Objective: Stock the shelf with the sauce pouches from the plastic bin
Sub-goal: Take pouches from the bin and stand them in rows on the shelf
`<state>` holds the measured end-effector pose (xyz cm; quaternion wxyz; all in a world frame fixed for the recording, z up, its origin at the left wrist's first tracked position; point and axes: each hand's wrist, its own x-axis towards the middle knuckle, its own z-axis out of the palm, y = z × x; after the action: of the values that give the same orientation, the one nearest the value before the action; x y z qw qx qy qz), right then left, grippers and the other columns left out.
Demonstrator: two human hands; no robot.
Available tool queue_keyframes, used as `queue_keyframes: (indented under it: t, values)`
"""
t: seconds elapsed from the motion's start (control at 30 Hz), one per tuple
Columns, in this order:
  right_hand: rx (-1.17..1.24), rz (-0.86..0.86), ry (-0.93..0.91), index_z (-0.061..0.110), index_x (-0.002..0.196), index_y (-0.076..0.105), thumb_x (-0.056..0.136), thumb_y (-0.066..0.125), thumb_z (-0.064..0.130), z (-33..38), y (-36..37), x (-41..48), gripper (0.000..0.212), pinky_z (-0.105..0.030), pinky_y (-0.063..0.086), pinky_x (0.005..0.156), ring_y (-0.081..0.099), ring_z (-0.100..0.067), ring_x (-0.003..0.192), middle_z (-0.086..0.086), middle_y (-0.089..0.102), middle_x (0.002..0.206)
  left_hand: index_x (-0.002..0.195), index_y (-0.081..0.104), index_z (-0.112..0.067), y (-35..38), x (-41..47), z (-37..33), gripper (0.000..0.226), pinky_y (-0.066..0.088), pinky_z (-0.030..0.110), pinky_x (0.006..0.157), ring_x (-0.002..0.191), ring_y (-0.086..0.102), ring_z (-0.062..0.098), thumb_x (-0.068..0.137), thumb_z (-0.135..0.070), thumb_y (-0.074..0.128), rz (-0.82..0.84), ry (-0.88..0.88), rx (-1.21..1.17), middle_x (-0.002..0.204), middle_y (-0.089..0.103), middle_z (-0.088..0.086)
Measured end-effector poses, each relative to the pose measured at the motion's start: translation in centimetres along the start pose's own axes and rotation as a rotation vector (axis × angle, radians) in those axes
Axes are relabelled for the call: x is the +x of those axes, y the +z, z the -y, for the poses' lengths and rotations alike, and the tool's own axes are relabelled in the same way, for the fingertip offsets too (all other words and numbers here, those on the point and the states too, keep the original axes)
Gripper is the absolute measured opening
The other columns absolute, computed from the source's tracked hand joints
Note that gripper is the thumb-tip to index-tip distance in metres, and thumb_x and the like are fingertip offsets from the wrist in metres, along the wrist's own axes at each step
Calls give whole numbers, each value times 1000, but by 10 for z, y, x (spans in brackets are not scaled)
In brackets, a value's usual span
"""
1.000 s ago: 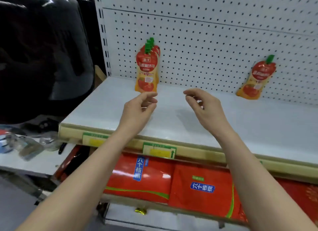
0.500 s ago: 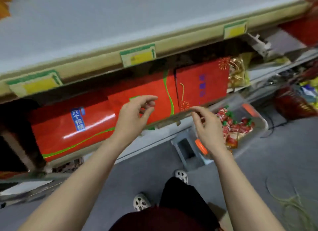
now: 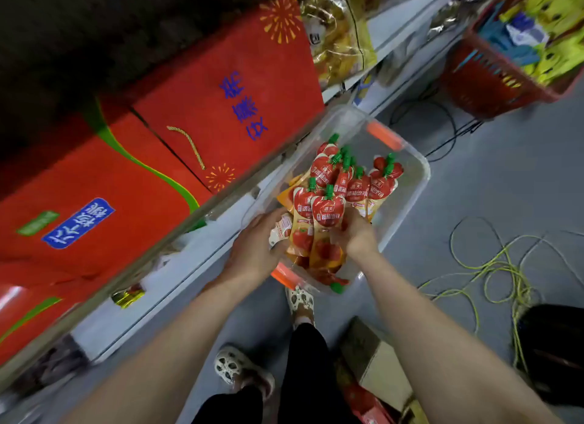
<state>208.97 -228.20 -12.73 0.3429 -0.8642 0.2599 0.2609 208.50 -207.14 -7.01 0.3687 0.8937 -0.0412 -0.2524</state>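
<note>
Down in the clear bin (image 3: 414,183) on the floor, the left hand (image 3: 256,249) and right hand (image 3: 354,234) close around a bunch of sauce pouches (image 3: 319,224), best lifted together, caps upward, squeezed evenly.

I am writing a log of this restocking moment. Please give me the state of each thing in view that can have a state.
plastic bin: on the floor, no lid, pouches inside.
sauce pouches: caps on, heaped in the bin.
front pouches: held between both hands, over the bin.
left hand: closed on the front pouches.
right hand: closed on the front pouches.
red basket: full of packets.
</note>
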Motion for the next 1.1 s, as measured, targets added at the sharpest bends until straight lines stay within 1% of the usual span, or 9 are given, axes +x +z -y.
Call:
queue_keyframes:
  t: [0.1, 0.23, 0.37, 0.47, 0.6, 0.8, 0.9, 1.0, 1.1]
  values:
    - [112, 68, 70, 13, 140, 32, 80, 76, 27, -5, 19, 26, 76, -41, 46, 94, 60, -38, 116, -15, 63, 126, 146, 38, -22, 27, 36, 8, 63, 41, 39, 106, 131, 46, 22, 89, -22, 65, 2, -49, 5, 143, 48, 5]
    - [237, -46, 121, 10, 123, 38, 72, 84, 20, -18, 23, 39, 69, -39, 49, 89, 63, -33, 111, -9, 67, 120, 148, 31, -19, 55, 70, 13, 70, 42, 35, 103, 129, 48, 26, 88, -23, 67, 19, -153, 3, 143, 49, 9]
    - [268, -213, 54, 13, 131, 40, 82, 77, 19, -16, -6, 50, 62, -39, 49, 91, 63, -32, 113, -7, 68, 121, 147, 29, -20, 89, 92, 18, 75, 46, 41, 101, 125, 52, 28, 85, -23, 71, 21, -261, -17, 140, 52, 9]
    - [282, -307, -8, 18, 140, 39, 85, 74, 30, -20, -19, 66, 66, -40, 50, 91, 63, -30, 111, -6, 68, 121, 136, 38, -16, 113, 105, 15, 67, 49, 46, 94, 118, 55, 31, 81, -25, 74, -127, -355, 39, 131, 55, 11]
    - [185, -194, -150, 14, 121, 59, 88, 71, 29, -31, -7, 90, 38, -35, 48, 84, 65, -31, 105, -9, 70, 114, 131, 37, -13, 136, 111, 0, 70, 47, 46, 95, 120, 50, 34, 76, -24, 79, -347, -456, 113, 132, 45, 12]
    - [379, -78, -104, 16, 134, 45, 88, 71, 21, -34, 2, 95, 53, -41, 50, 98, 62, -24, 113, -3, 66, 123, 136, 31, -18, 141, 117, 7, 91, 50, 53, 93, 118, 52, 38, 65, -20, 88, -421, -510, 37, 135, 39, 15]
    - [486, -23, -54, 18, 134, 44, 82, 78, 19, -35, -5, 88, 62, -44, 51, 99, 63, -19, 108, 2, 64, 117, 132, 41, -15, 134, 110, 11, 74, 48, 56, 93, 120, 52, 37, 72, -29, 82, -380, -541, 49, 132, 50, 15]
    - [537, 8, -4, 21, 132, 50, 83, 76, 24, -29, -14, 74, 56, -48, 54, 95, 65, -22, 106, 0, 67, 118, 119, 58, -11, 117, 96, 8, 47, 48, 44, 91, 111, 60, 34, 81, -34, 74, -332, -459, -51, 119, 65, 13]
    - [638, 10, 17, 25, 131, 53, 87, 72, 34, -20, -24, 52, 48, -50, 56, 92, 67, -24, 104, 0, 69, 118, 125, 56, -12, 91, 74, -1, 47, 49, 40, 92, 112, 59, 29, 86, -34, 68, -304, -364, -193, 120, 65, 11]
